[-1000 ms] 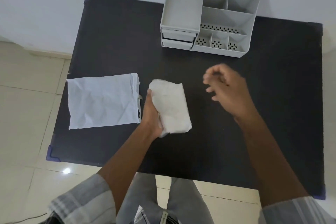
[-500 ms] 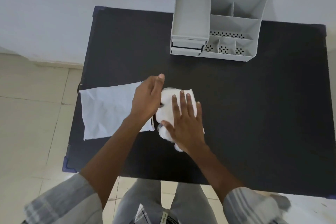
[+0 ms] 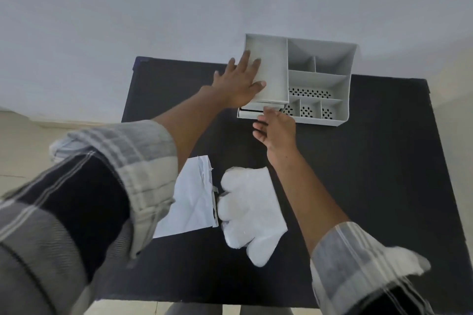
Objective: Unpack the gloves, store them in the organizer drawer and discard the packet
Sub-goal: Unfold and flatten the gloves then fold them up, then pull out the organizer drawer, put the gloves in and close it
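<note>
Both hands have been lifted off the gloves since the earlier frame and are now being reached toward the organizer at the far edge of the desk. The gloves are being left as a folded white bundle near the middle of the desk, just beside the flat white packet, its torn edge facing them. The left hand is being pressed flat, fingers spread and holding nothing, on the organizer's tall left compartment, apparently to steady it. The right hand is being brought to the front of the drawer below, fingers loosely curled and empty; the fingertips are touching the drawer front, and the drawer seems to be opened only by a narrow gap, if at all. Judged from this, the unpacking is done. Opening the drawer is being started; placing the gloves inside, closing it and discarding the packet are all being left for later.
</note>
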